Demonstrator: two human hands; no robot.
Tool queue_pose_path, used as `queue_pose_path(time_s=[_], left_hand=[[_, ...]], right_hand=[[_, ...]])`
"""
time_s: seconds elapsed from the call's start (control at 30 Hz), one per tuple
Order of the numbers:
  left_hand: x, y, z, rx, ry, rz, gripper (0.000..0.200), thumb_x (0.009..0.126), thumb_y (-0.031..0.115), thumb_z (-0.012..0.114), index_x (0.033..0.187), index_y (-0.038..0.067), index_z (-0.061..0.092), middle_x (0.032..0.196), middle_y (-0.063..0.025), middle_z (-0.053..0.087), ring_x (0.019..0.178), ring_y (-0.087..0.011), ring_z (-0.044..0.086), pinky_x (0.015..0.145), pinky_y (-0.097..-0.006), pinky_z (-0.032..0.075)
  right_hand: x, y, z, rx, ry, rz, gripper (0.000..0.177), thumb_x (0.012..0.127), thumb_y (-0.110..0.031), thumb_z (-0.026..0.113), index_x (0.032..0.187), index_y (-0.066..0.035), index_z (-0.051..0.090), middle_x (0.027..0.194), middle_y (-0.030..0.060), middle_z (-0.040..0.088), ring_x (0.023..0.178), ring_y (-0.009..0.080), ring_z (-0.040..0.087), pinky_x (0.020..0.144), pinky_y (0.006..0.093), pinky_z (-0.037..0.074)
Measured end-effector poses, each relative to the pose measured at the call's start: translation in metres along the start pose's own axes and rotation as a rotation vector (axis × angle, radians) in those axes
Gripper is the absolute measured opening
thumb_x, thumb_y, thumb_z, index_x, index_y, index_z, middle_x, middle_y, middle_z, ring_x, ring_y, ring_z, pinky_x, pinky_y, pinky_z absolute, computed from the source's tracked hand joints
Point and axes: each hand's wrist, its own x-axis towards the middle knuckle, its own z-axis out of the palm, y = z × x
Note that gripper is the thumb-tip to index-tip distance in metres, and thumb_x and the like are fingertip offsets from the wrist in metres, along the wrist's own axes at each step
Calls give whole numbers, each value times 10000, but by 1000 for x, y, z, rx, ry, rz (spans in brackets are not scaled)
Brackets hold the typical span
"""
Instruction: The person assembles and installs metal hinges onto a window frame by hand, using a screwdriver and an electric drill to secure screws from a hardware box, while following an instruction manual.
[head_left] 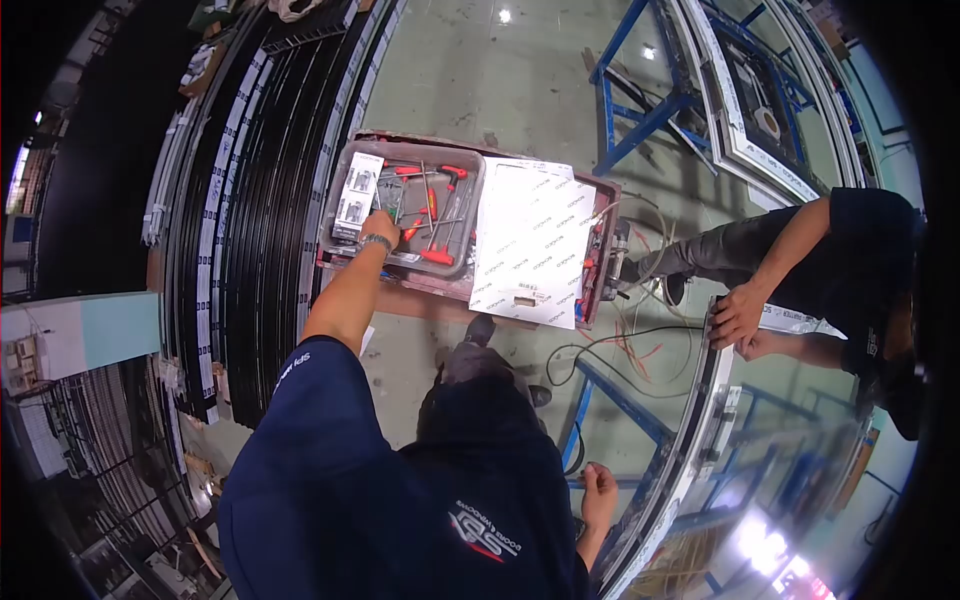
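Note:
My left hand reaches into a grey plastic bin, beside a white printed box. Its fingertips are down among the contents, and what they touch is too small to tell. Around it in the bin lie several red-handled tools, one of them a T-handled tool near the front edge. White printed sheets lie right of the bin on the same red-brown cart. My right hand hangs low at my right side with its fingers curled, near a blue stand; whether it holds anything is unclear.
A co-worker's hands rest on a white and dark frame at the right, over blue stands. Cables trail on the floor right of the cart. Long dark profiles are stacked at the left.

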Motion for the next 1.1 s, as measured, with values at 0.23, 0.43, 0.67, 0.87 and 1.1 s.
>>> queue_pose_path(time_s=[0.23, 0.43, 0.67, 0.87, 1.1], left_hand=[[-20, 18, -21, 24, 56, 72, 372, 805, 130, 705, 1169, 73, 657, 1100, -229, 679, 1058, -398, 652, 897, -491, 531], [-42, 17, -18, 313, 47, 559, 306, 819, 222, 720, 1113, 141, 700, 1120, -127, 633, 1078, -354, 593, 922, -482, 457], [-26, 12, -11, 172, -48, 458, 200, 891, 237, 661, 1044, 114, 701, 1055, -153, 705, 1028, -357, 622, 862, -485, 498], [-27, 29, -27, -24, 111, 540, 246, 915, 279, 620, 958, 44, 680, 989, -206, 670, 927, -404, 650, 830, -468, 526], [-15, 87, 11, 111, -116, 282, 258, 881, 198, 580, 966, 11, 736, 1013, -248, 710, 978, -428, 692, 873, -517, 555]], right_hand=[[-3, -15, 18, -28, 42, 24, 324, 964, -242, 659, 1028, 75, 669, 815, 81, 672, 762, 135, 616, 731, 281, 495], [5, -34, 29, -73, 43, 10, 323, 962, -250, 658, 1027, 66, 679, 805, 74, 667, 753, 133, 612, 719, 280, 493], [15, -37, 30, -132, 2, -32, 314, 960, -241, 658, 1023, 65, 681, 785, 84, 666, 739, 138, 615, 710, 285, 498], [13, -30, 27, -179, -3, -12, 306, 947, -245, 663, 999, 55, 686, 783, 108, 680, 731, 165, 640, 697, 315, 506], [13, -74, 31, -369, -134, -112, 318, 988, -291, 585, 1157, -41, 685, 923, 174, 712, 858, 326, 677, 815, 414, 521]])
